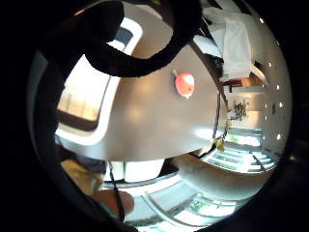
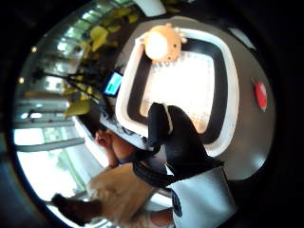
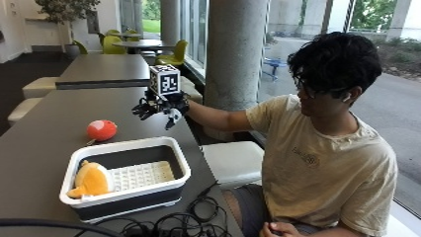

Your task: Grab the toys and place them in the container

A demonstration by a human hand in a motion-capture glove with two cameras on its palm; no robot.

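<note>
1. Container point(image 3: 168, 148), one: white-rimmed, dark-walled, on the grey table point(image 3: 39, 143).
2. Orange plush toy point(image 3: 90, 180), one: inside the container, against its end wall.
3. Red ball toy point(image 3: 101, 130), one: on the table just beyond the container.
4. Gloved right hand point(image 3: 158, 107): raised beyond the container, fingers loosely curled, holding nothing.
5. Black cables point(image 3: 178, 222): coiled at the table edge beside the container.

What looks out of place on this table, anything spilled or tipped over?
Nothing is spilled or damaged. The orange plush toy lies inside the container, while the red ball toy sits on the table outside it. The gloved right hand holds nothing.
</note>
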